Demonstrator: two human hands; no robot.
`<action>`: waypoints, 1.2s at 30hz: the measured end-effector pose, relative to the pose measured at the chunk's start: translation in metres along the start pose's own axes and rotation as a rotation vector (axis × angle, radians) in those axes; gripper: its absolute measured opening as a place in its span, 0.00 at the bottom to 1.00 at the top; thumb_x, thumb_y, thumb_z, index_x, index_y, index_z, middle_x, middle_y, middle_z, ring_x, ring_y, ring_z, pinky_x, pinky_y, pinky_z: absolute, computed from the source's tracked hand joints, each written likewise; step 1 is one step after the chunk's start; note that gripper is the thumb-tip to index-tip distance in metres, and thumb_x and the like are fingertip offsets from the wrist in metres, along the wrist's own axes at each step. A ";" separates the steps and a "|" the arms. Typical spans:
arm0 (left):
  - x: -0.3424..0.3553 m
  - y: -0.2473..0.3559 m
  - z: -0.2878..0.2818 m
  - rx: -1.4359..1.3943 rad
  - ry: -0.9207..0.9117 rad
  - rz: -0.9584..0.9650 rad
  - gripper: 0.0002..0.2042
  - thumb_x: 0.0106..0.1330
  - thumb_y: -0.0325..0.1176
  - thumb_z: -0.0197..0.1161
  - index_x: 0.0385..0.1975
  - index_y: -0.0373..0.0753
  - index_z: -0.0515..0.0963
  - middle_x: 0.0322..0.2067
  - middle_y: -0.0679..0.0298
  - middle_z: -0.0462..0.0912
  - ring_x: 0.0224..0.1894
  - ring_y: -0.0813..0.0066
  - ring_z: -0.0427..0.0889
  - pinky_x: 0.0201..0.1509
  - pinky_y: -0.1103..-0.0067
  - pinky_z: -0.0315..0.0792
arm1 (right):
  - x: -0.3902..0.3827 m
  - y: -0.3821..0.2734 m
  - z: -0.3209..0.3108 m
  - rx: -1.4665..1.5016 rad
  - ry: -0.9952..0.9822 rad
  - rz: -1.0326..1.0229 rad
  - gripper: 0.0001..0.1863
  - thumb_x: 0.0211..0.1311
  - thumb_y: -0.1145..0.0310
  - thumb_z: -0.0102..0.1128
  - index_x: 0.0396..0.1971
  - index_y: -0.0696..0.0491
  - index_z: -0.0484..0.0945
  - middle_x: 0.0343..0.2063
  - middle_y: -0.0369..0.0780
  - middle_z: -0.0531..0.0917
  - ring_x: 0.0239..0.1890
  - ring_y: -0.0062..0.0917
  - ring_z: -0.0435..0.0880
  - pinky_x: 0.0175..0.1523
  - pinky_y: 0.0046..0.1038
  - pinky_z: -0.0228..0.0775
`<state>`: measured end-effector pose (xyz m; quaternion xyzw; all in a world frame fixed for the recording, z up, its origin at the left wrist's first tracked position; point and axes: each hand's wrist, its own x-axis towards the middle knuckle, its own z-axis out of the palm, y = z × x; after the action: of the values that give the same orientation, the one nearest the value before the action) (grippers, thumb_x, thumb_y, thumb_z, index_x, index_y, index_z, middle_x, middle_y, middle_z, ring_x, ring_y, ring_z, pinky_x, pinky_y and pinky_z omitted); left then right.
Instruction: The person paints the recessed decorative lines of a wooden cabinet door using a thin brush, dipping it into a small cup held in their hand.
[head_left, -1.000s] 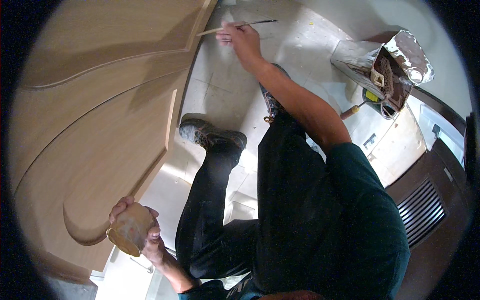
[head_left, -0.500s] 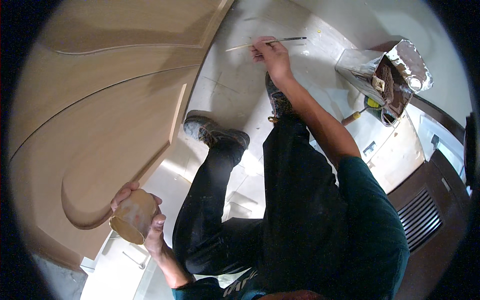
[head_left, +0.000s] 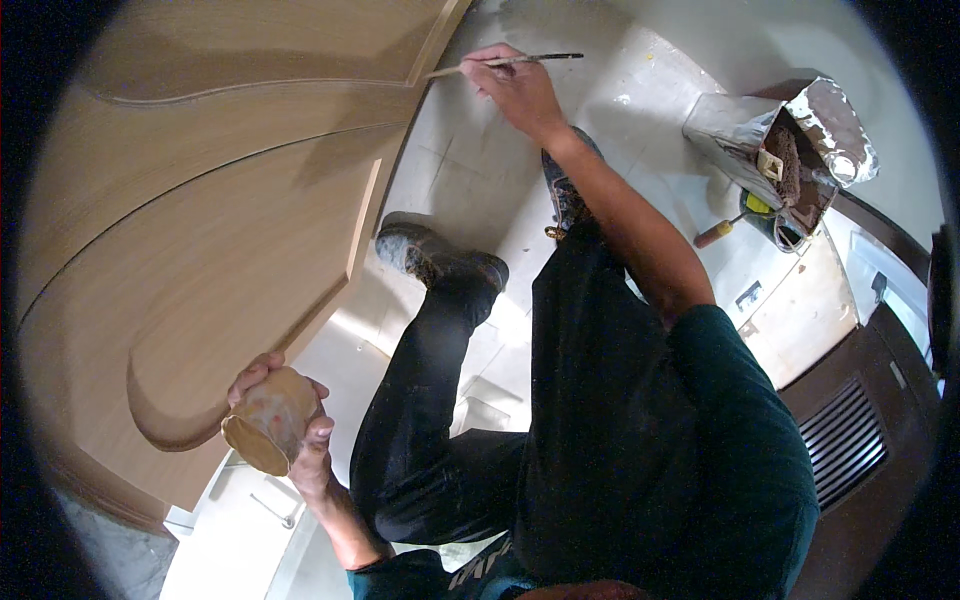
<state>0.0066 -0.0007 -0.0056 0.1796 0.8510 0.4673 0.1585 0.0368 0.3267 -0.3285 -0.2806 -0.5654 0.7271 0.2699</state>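
Note:
A thin paintbrush (head_left: 545, 57) with a dark far end is pinched in my right hand (head_left: 515, 92), its other tip reaching the edge of a light wooden door (head_left: 260, 270). Whether that tip touches the wood I cannot tell. My left hand (head_left: 312, 450) is wrapped round a tan-smeared cup (head_left: 278, 405), held tilted low beside the door. The cup's mouth shows a tan colour; how full it is I cannot make out. The door has curved moulded panels and fills the left side.
At the right lies an open metal can (head_left: 730, 135) with a paint roller (head_left: 785, 165) inside. A tool with a wooden handle (head_left: 713, 234) rests beside it. A brown louvred door (head_left: 845, 435) stands at lower right. My shoes (head_left: 430, 255) are on the tiled floor (head_left: 480, 180).
My right hand has moved left with the paintbrush, bringing its tip to the door's edge. The left hand still holds the cup, shifted slightly.

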 end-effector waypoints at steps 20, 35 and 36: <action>0.000 0.007 0.000 -0.007 -0.009 0.046 0.47 0.42 0.51 0.85 0.60 0.37 0.64 0.53 0.54 0.72 0.34 0.69 0.82 0.30 0.81 0.77 | 0.029 -0.017 0.009 -0.485 -0.136 -0.500 0.10 0.64 0.69 0.68 0.41 0.57 0.84 0.32 0.40 0.88 0.28 0.23 0.87 0.35 0.23 0.78; 0.000 0.009 0.002 -0.035 -0.029 0.024 0.47 0.42 0.52 0.85 0.59 0.36 0.65 0.53 0.56 0.71 0.36 0.72 0.80 0.33 0.82 0.81 | 0.011 0.016 0.024 0.032 0.048 -0.142 0.11 0.68 0.70 0.65 0.44 0.61 0.79 0.37 0.42 0.88 0.39 0.23 0.89 0.43 0.23 0.83; 0.001 0.009 0.003 -0.037 -0.020 0.027 0.47 0.42 0.52 0.85 0.59 0.36 0.65 0.52 0.56 0.71 0.36 0.72 0.80 0.33 0.82 0.81 | 0.012 0.020 0.025 0.033 0.045 -0.156 0.11 0.68 0.70 0.65 0.44 0.61 0.79 0.37 0.42 0.88 0.39 0.23 0.89 0.43 0.23 0.83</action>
<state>0.0088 0.0062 0.0000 0.1928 0.8382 0.4831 0.1640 0.0090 0.3147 -0.3439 -0.2477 -0.5674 0.7064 0.3431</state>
